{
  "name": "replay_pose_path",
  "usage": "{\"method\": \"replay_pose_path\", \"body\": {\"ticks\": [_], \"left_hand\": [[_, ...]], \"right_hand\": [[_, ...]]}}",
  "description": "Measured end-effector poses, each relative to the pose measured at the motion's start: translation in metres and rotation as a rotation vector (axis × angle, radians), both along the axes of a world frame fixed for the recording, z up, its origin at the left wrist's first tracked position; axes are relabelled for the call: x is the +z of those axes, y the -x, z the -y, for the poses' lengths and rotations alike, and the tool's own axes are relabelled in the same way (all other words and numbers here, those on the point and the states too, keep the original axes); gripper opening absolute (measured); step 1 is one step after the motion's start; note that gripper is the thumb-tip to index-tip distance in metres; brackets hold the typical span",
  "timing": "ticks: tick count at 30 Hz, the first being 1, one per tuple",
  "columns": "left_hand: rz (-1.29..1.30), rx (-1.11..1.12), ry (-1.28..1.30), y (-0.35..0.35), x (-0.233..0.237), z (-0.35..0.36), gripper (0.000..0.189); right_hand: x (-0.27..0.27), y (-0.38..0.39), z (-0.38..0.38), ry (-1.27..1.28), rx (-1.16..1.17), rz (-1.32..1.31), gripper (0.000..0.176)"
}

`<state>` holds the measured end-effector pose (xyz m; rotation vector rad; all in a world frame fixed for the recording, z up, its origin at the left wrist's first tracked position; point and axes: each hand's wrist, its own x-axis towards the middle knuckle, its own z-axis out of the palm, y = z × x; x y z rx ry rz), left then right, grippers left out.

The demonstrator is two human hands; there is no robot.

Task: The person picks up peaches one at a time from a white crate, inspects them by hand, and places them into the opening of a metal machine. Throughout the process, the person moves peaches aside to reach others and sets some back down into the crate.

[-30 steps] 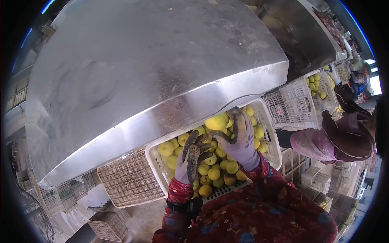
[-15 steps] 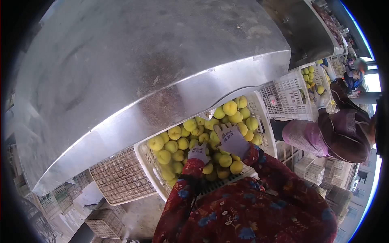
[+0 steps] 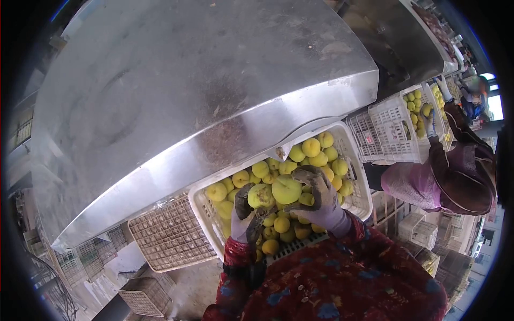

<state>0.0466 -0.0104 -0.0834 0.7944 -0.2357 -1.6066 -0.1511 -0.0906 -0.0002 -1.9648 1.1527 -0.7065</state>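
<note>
Both my hands are gloved and raised over a white plastic crate (image 3: 206, 224) of yellow-green round fruit. My left hand (image 3: 247, 214) has its fingers curled round a fruit with brown marks on its skin (image 3: 261, 196). Beside it, my right hand (image 3: 320, 200) grips a larger, paler green fruit (image 3: 287, 189) between thumb and fingers. The two held fruits are side by side, close together. More fruit (image 3: 271, 246) lies in the crate below my hands. The dark palm sides of the gloves show.
A large metal surface (image 3: 198, 69) lies just beyond the crate. An upturned-looking crate (image 3: 168, 232) is at the left. On the right, a person in a purple and brown top (image 3: 428, 184) reaches over crates of fruit (image 3: 388, 128). Stacked crates (image 3: 417, 230) stand at lower right.
My hands have come up from among the fruit and turned, backs no longer facing the camera, with one fruit now in each. The view has shifted slightly.
</note>
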Motion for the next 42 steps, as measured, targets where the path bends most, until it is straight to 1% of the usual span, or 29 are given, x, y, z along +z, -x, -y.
{"method": "replay_pose_path", "body": {"ticks": [1, 4, 7, 8, 9, 10, 11, 12, 14, 16, 17, 18, 22, 23, 26, 27, 29, 30, 32, 33, 35, 36, 38, 39, 40, 42], "left_hand": [[0.004, 0.018, 0.009, 0.0, 0.004, 0.001, 0.064], [-0.03, 0.07, 0.038, -0.003, 0.024, 0.012, 0.069], [-0.051, 0.122, 0.052, -0.005, 0.031, 0.02, 0.074], [-0.051, 0.139, 0.055, -0.005, 0.033, 0.023, 0.076], [-0.167, 0.165, 0.072, -0.003, 0.042, 0.026, 0.079], [-0.131, 0.154, 0.099, -0.004, 0.045, 0.025, 0.078], [-0.094, 0.144, 0.132, -0.006, 0.047, 0.028, 0.077], [-0.059, 0.144, 0.163, -0.006, 0.048, 0.029, 0.077], [-0.039, 0.129, 0.119, -0.01, 0.05, 0.027, 0.076], [0.032, 0.14, 0.129, -0.01, 0.049, 0.029, 0.075], [0.092, 0.152, 0.151, -0.005, 0.048, 0.03, 0.074], [0.151, 0.159, 0.17, -0.002, 0.048, 0.03, 0.074], [-0.048, 0.064, 0.183, 0.008, 0.047, 0.036, 0.071], [-0.049, 0.055, 0.149, 0.01, 0.052, 0.037, 0.075], [-0.116, 0.026, 0.133, 0.007, 0.053, 0.043, 0.071], [-0.088, 0.049, 0.151, 0.007, 0.049, 0.043, 0.069], [-0.034, 0.103, 0.187, 0.008, 0.035, 0.043, 0.065], [0.091, 0.057, 0.146, 0.005, 0.024, 0.04, 0.061], [0.34, -0.065, 0.062, -0.005, -0.004, 0.027, 0.055], [0.541, -0.127, -0.012, 0.001, -0.017, 0.021, 0.054], [0.98, -0.482, 0.002, 0.013, -0.037, 0.012, 0.054], [1.199, -0.663, 0.017, 0.018, -0.045, 0.009, 0.054], [1.384, -1.155, 0.091, 0.041, -0.058, -0.002, 0.055], [1.457, -1.409, 0.135, 0.051, -0.065, -0.011, 0.056], [1.584, -1.431, 0.242, 0.058, -0.077, -0.024, 0.057], [1.843, -1.46, 0.462, 0.068, -0.098, -0.044, 0.059]], "right_hand": [[0.002, -0.002, -0.001, 0.069, -0.013, -0.033, 0.07], [0.003, -0.011, 0.008, 0.061, -0.117, 0.093, 0.066], [-0.006, -0.031, 0.04, 0.381, -0.226, -0.002, 0.059], [-0.018, -0.036, 0.057, 0.495, -0.229, -0.118, 0.056], [-0.035, -0.04, 0.076, 0.606, -0.231, -0.236, 0.053], [-0.04, -0.044, 0.084, 0.717, -0.234, -0.354, 0.05], [-0.036, -0.036, 0.085, 0.595, -0.179, -0.37, 0.049], [-0.025, -0.033, 0.085, 0.494, -0.198, -0.249, 0.051], [-0.006, -0.027, 0.072, 0.283, -0.242, -0.013, 0.054], [-0.004, -0.017, 0.05, 0.518, 0.007, -0.057, 0.07], [0.018, -0.024, 0.042, 0.465, 0.101, -0.088, 0.071], [0.03, -0.029, 0.032, 0.408, 0.19, -0.121, 0.072], [-0.001, -0.034, 0.009, 0.401, -0.007, -0.02, 0.074], [-0.003, -0.034, 0.008, 0.4, -0.032, 0.0, 0.074], [-0.008, -0.035, 0.012, 0.421, -0.121, 0.015, 0.073], [-0.011, -0.035, 0.016, 0.431, -0.151, 0.01, 0.073], [-0.021, -0.042, 0.041, 0.468, -0.236, -0.173, 0.071], [-0.028, -0.045, 0.054, 0.48, -0.281, -0.266, 0.071], [-0.042, -0.052, 0.077, 0.651, -0.291, -0.314, 0.07], [-0.046, -0.052, 0.083, 0.745, -0.291, -0.335, 0.07], [-0.032, -0.04, 0.08, 0.657, -0.305, -0.186, 0.069], [-0.026, -0.032, 0.075, 0.622, -0.251, -0.192, 0.066], [-0.015, -0.016, 0.065, 0.548, -0.145, -0.201, 0.062], [-0.032, 0.002, 0.054, 0.48, -0.014, -0.274, 0.061], [-0.05, 0.015, 0.045, 0.41, 0.118, -0.345, 0.059], [-0.092, 0.031, 0.03, 0.229, 0.314, -0.746, 0.062]]}}
